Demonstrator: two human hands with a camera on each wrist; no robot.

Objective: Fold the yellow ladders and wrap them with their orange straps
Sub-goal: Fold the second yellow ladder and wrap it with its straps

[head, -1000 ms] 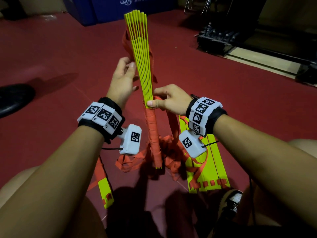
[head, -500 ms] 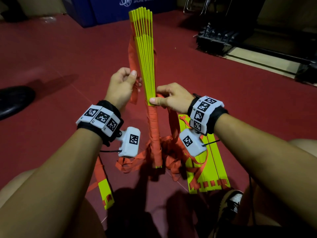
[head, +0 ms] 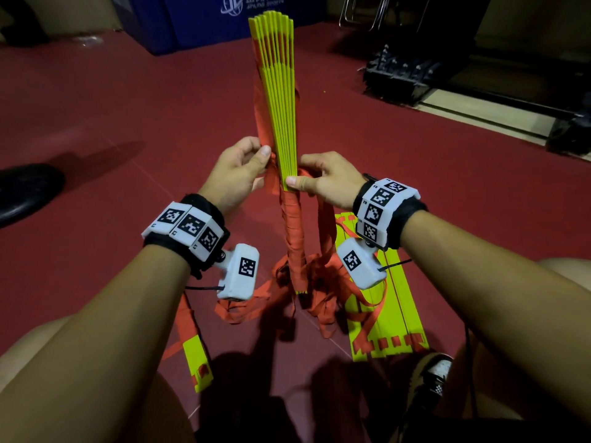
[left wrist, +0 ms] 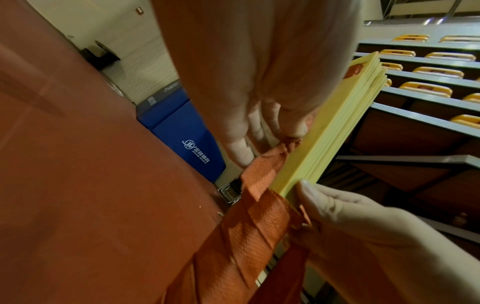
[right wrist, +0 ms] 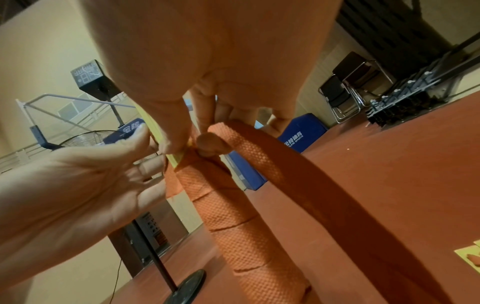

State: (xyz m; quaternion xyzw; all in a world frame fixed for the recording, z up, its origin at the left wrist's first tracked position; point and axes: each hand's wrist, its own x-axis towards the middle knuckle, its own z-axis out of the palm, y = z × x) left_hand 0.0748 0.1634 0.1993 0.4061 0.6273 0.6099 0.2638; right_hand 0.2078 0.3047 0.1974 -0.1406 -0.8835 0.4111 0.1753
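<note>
A bundle of folded yellow ladder rungs [head: 279, 91] stands upright on the red floor, fanned out at the top. Orange strap [head: 293, 231] is wound around its lower half. My right hand [head: 299, 174] grips the bundle at the top of the winding, thumb pressed on the front. My left hand [head: 262, 155] pinches a loose length of strap against the bundle's left side. In the left wrist view my fingers [left wrist: 262, 123] hold the bunched strap [left wrist: 267, 160] beside the rungs [left wrist: 337, 123]. The right wrist view shows the wound strap [right wrist: 233, 205] and a free length [right wrist: 298, 168] running off to the right.
Another folded ladder [head: 387, 318] lies flat on the floor at the right, under tangled orange straps [head: 256, 303]. A single rung [head: 198, 362] lies at lower left. A black shoe [head: 25, 193] is at the left, a blue mat [head: 224, 24] behind, a black rack [head: 403, 75] at back right.
My left hand has come down along the bundle and taken hold of the strap close to the right thumb. The bundle has leaned slightly right; the right hand stayed in place.
</note>
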